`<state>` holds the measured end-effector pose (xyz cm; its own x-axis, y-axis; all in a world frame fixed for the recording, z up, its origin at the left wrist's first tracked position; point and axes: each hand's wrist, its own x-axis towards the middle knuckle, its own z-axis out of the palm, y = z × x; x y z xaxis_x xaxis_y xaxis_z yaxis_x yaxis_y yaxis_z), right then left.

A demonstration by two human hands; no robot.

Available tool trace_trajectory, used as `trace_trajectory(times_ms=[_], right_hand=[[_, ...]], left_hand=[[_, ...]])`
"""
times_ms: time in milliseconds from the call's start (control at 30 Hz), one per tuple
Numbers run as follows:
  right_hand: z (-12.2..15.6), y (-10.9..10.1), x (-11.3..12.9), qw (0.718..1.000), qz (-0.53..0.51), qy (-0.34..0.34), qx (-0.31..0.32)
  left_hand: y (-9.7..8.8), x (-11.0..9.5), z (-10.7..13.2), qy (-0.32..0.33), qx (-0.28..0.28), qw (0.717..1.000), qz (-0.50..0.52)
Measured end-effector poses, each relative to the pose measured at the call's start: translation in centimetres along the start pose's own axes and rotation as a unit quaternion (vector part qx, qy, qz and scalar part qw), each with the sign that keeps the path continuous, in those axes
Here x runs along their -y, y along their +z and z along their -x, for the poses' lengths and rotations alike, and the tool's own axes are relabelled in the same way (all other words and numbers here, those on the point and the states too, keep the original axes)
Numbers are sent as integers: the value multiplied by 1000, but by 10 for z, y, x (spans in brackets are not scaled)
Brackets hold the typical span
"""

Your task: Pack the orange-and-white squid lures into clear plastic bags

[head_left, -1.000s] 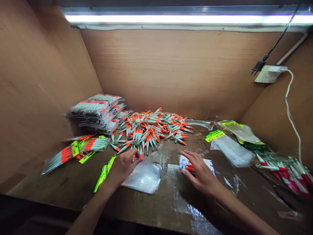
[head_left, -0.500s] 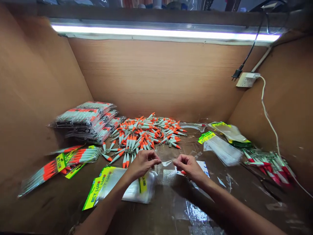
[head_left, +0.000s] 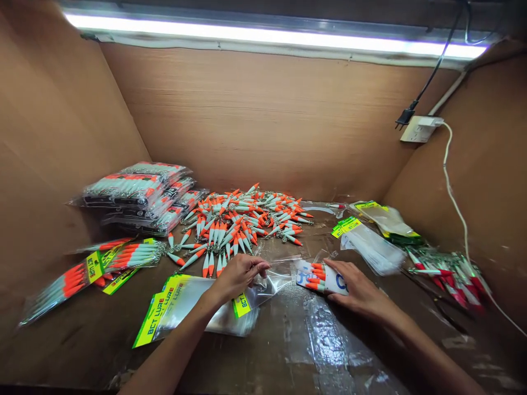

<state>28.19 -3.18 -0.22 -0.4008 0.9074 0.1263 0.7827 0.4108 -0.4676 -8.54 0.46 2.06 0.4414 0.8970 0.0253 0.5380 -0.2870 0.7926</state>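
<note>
My left hand (head_left: 242, 277) pinches a clear plastic bag (head_left: 276, 282), whose open side points right; a yellow BCT LURE label (head_left: 242, 305) shows below the hand. My right hand (head_left: 360, 288) is wrapped round a white sheet with blue lettering (head_left: 305, 276). Several orange-tipped fishing lures (head_left: 317, 284) lie in that sheet, tips toward the bag; their rear ends are hidden by the sheet and hand. Under my left forearm lies a stack of clear bags with yellow headers (head_left: 158, 312).
A pile of loose orange-and-white lures (head_left: 242, 219) lies at the back. Wrapped packs (head_left: 132, 192) are stacked back left, with filled bags (head_left: 74, 282) in front. On the right are more bags (head_left: 370, 249), red-and-white lures (head_left: 457, 280) and a hanging white cable (head_left: 447, 181).
My right hand has let go of the bag's edge and taken hold of the white sheet with the lures. My left hand keeps the bag. The view has tipped downward slightly.
</note>
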Motion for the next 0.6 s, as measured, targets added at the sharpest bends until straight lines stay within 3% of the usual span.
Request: trace_trajectory(times_ms=[200, 367, 600], right_hand=[[10, -5, 9, 997, -7, 5, -73], [22, 1, 27, 997, -19, -9, -72], [25, 0, 20, 998, -49, 6, -48]], left_hand=[[2, -3, -2, -2, 18, 998, -61], [5, -8, -2, 28, 29, 994, -98], [7, -5, -3, 38, 104, 988, -112]])
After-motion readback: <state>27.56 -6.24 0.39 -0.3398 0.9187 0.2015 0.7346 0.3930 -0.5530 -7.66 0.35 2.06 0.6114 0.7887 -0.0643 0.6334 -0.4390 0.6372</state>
